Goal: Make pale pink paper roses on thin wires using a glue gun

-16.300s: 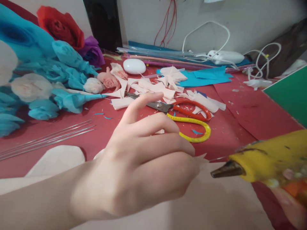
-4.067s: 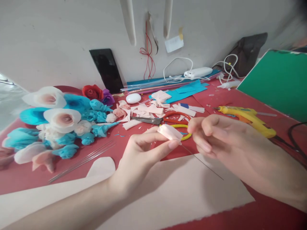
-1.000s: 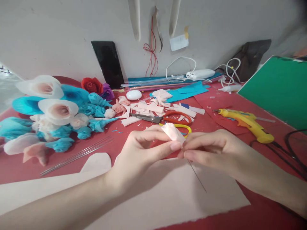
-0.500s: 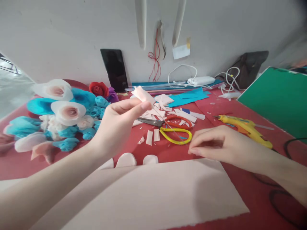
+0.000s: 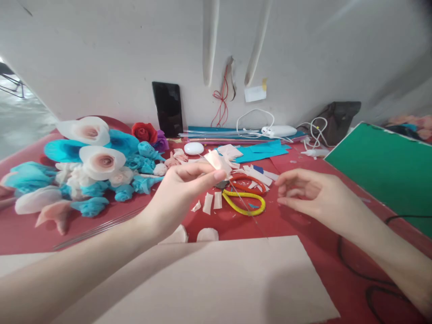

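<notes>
My left hand (image 5: 182, 193) pinches a small pale pink rolled paper piece (image 5: 216, 161) between thumb and fingers. From that piece a thin wire (image 5: 241, 196) runs down to the right. Behind and below it lie scissors with red and yellow handles (image 5: 245, 212), their blades mostly hidden by the hand and paper. To the right, my right hand (image 5: 315, 193) hovers over the red table with its fingers loosely curled and apart from the thumb, nothing visible in it. Below, a large pale pink sheet (image 5: 209, 279) lies beside rounded paper petals (image 5: 207, 234).
Paper flowers in blue, white and pink (image 5: 104, 162) crowd the left. Paper scraps (image 5: 207, 203) and blue paper (image 5: 261, 150) lie mid-table. A phone (image 5: 168, 108) leans on the wall. At right are a green board (image 5: 381, 166) and a black cable (image 5: 351, 265).
The view has tilted up and shifted. My right hand has lifted relative to the scissors, its fingers more spread, and the yellow glue gun is now out of sight. My left hand keeps the paper piece.
</notes>
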The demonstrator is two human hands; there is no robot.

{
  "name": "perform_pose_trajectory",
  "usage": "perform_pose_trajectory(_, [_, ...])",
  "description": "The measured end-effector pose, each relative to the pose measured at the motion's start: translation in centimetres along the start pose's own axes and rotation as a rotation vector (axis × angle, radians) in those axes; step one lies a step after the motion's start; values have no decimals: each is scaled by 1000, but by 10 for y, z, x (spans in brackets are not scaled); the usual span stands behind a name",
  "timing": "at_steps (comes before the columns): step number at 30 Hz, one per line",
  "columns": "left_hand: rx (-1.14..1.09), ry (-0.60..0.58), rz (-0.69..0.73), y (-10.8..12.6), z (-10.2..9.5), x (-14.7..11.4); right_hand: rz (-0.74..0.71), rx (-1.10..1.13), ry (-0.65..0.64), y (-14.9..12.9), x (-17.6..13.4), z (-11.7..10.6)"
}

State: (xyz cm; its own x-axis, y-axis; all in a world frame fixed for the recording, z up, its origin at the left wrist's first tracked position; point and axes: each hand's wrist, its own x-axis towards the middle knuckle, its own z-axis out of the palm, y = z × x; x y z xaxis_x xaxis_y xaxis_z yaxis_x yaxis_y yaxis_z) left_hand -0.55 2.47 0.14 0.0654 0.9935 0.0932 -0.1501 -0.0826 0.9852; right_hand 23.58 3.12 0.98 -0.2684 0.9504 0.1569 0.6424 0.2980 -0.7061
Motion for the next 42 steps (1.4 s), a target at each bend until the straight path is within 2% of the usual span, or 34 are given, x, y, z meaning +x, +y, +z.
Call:
perform_pose_trajectory(5, [-19, -77, -62, 3, 6, -10, 187, 542, -193, -14, -2, -4])
perform_pose_trajectory(9, [-48, -141, -94, 1, 10, -14, 205, 708, -272, -15, -3, -1])
perform_pose_trajectory(11, [-86, -173, -119, 1, 11, -15, 192, 727, -264, -15, -7, 4])
perform_pose_trajectory(14, [-158, -233, -166, 2, 12, -19, 156, 624, -221, -20, -18, 13])
perform_pose_trajectory(18, [-149, -301, -128, 2, 15, -24, 116, 484, -251, -37, -33, 24])
perform_pose_trajectory(22, [-108, -361, -109, -1, 17, -29, 150, 534, -230, -48, -43, 31])
perform_pose_trajectory(24, [-75, -379, -107, -3, 18, -31, 129, 585, -284, -48, -44, 33])
perform_pose_trajectory(28, [-26, -373, -107, -5, 17, -31, 139, 666, -373, -44, -45, 36])
perform_pose_trajectory(36, [38, -349, -145, -5, 18, -34, 205, 715, -445, -43, -41, 38])
perform_pose_trajectory(38, [33, -358, -151, -5, 18, -34, 241, 730, -432, -45, -43, 39])
perform_pose_trajectory(42, [36, -373, -190, -8, 17, -34, 334, 766, -324, -49, -47, 42])
